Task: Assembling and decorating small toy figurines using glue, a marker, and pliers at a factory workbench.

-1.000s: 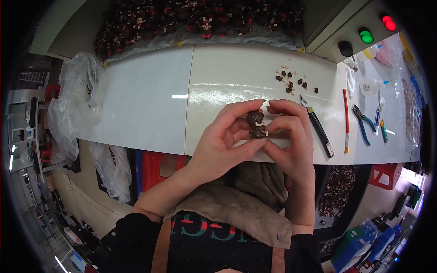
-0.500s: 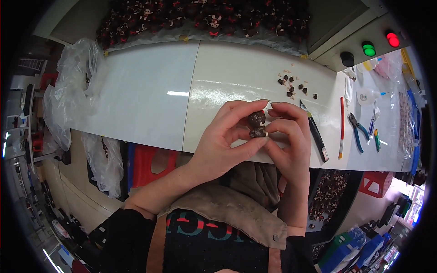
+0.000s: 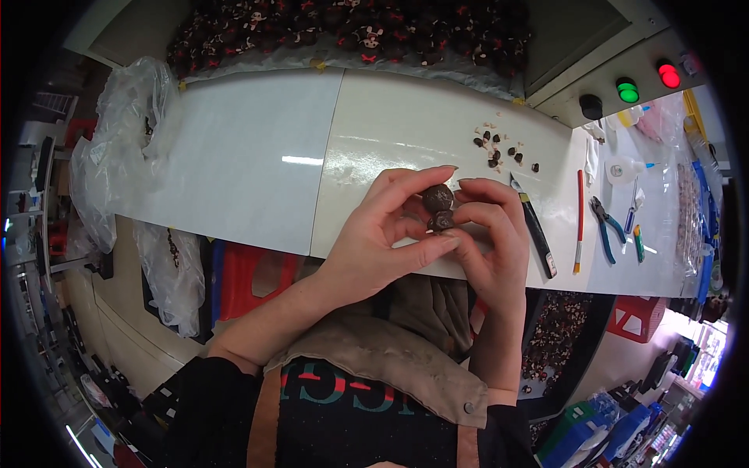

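A small dark brown figurine (image 3: 438,200) with a round head and a smaller body is held between both hands above the table's front edge. My left hand (image 3: 386,234) has its index finger near the head and its thumb under the body. My right hand (image 3: 493,238) pinches the body from the other side with thumb and fingertips. The plain dark side of the head faces up. Just beyond my right hand lie small dark pieces (image 3: 495,154) among pale crumbs. A black-handled craft knife (image 3: 534,228) rests right beside that hand.
Right of the knife are a red paintbrush (image 3: 580,222), blue-handled pliers (image 3: 605,225), a screwdriver (image 3: 631,210) and a white bottle (image 3: 622,170). Many dark figurines (image 3: 367,27) fill the back. A plastic bag (image 3: 125,148) hangs at the left; a bin of pieces (image 3: 555,335) stands below right.
The figurine has turned between my fingers: its pale and red details have gone from sight and the plain dark side shows. Both hands keep their hold, nearly in place.
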Available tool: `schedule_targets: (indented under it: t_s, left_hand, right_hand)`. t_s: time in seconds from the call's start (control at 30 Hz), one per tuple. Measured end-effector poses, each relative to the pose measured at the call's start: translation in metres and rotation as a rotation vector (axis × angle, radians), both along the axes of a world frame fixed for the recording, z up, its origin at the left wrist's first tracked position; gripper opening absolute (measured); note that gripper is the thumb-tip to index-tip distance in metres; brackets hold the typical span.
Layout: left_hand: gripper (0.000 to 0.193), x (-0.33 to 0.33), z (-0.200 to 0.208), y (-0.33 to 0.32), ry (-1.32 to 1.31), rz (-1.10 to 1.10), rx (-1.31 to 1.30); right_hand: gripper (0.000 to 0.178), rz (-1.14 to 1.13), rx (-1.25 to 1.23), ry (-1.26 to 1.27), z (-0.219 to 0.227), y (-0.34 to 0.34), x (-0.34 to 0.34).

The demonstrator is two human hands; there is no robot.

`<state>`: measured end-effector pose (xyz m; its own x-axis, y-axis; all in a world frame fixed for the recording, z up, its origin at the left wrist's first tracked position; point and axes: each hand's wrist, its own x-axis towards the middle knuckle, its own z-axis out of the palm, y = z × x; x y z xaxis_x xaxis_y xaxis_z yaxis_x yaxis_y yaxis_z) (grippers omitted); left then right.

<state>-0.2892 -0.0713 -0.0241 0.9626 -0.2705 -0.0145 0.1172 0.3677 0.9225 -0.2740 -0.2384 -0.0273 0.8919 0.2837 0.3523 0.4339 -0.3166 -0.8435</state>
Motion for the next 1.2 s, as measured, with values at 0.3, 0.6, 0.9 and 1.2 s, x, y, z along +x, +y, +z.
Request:
schedule_targets:
  t_s: [0.3, 0.6, 0.9, 1.2]
  left_hand:
    - [0.059, -0.001, -0.003, 0.002, 0.024, -0.006, -0.007]
    - [0.054, 0.0, -0.005, -0.001, 0.011, -0.001, -0.01]
    - [0.058, 0.0, 0.0, -0.002, 0.084, -0.026, -0.05]
    - [0.058, -0.001, -0.002, -0.001, 0.083, -0.013, -0.053]
  right_hand:
    - [0.016, 0.012, 0.029, 0.033, -0.001, -0.001, -0.001]
    - [0.015, 0.013, 0.025, -0.003, -0.001, -0.006, 0.0]
    - [0.014, 0.021, 0.02, -0.023, 0.0, -0.007, -0.001]
    - [0.02, 0.011, 0.158, 0.046, -0.012, -0.004, -0.003]
